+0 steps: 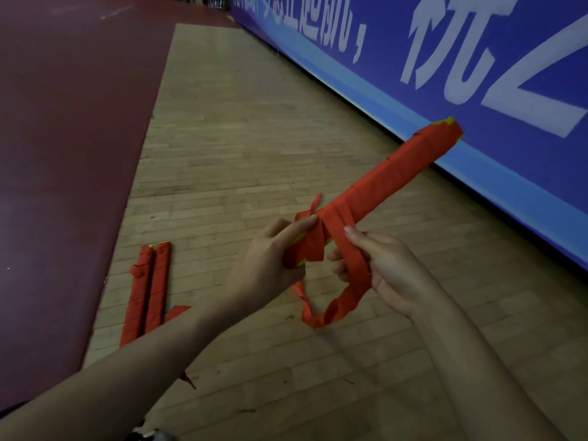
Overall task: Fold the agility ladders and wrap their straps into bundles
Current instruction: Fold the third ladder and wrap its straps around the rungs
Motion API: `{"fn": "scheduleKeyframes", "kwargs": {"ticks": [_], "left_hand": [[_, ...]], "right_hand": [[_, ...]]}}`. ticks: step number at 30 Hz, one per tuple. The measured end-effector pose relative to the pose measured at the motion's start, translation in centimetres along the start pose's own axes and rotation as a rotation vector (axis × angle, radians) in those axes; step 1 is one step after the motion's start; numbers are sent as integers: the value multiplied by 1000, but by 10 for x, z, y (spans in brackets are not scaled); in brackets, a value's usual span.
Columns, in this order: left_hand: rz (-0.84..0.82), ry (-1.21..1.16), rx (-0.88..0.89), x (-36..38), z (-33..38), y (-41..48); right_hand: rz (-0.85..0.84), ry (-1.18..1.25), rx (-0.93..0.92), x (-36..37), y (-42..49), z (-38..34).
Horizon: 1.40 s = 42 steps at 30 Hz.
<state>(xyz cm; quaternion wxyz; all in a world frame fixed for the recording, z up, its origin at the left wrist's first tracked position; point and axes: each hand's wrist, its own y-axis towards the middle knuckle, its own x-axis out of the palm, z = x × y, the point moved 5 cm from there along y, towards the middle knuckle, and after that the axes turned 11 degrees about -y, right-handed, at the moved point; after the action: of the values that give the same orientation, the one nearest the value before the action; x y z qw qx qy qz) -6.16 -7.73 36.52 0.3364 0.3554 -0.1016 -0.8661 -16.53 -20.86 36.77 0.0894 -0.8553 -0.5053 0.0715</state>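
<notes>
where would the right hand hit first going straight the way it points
Likely the red ladder bundle, just ahead of the right hand holding its strap; the left hand gripping its near end lies beyond. Depth is unclear.

Just the one view here: a head-worn wide-angle camera looked forward and down, tilted, close over the left hand [270, 259] and right hand [389, 275] on the ladder bundle [381, 183], wooden floor [254, 138] beyond, blue banner [477, 58] upper right.
</notes>
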Motion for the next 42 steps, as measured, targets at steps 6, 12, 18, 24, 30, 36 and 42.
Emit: {"fn": "scheduleKeyframes", "kwargs": {"ticks": [6, 12, 18, 24, 30, 36, 42], "left_hand": [[17, -149, -38, -4, 1, 3], [45, -473, -204, -5, 4, 5], [10, -872, -325, -5, 6, 5], [-263, -1195, -347, 4, 15, 0], [-448, -1173, -477, 16, 16, -1], [-270, -508, -356, 18, 6, -1], [-145, 344, -41, 14, 7, -10]], "right_hand": [[-19, -77, -2, -3, -3, -1], [179, -109, -93, -3, -3, -4], [218, -90, -126, 0, -4, -9], [21, 121, -120, 6, 0, -9], [16, 130, -165, 2, 1, -9], [180, 67, -150, -7, 4, -5], [316, 147, -32, -9, 6, 4]]}}
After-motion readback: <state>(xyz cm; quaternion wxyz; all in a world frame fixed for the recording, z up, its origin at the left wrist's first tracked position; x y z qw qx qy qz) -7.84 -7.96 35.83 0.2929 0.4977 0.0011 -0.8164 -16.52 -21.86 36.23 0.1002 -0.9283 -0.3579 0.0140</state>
